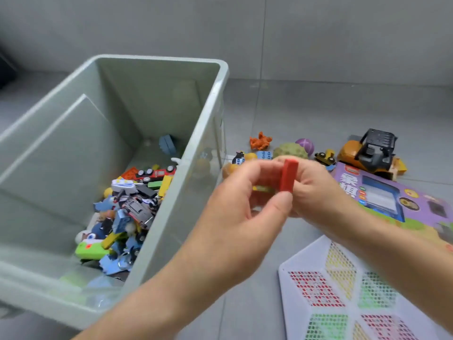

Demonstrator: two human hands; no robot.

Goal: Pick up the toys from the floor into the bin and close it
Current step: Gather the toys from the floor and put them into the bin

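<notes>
We hold the red block (289, 176) upright between both hands, above the floor (318, 114) just beside the bin's (210, 114) right wall. Our left hand (245, 204) pinches it, thumb at its lower end, and our right hand's (316, 192) fingers (306, 179) curl against it. At nine o'clock the open bin holds mixed toys (132, 204). At one o'clock a forklift (370, 153) and a green ball (290, 149) lie on the floor.

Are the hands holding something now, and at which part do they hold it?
A red block, upright: the left hand pinches its lower end with the thumb, the right hand grips its right side.
</notes>
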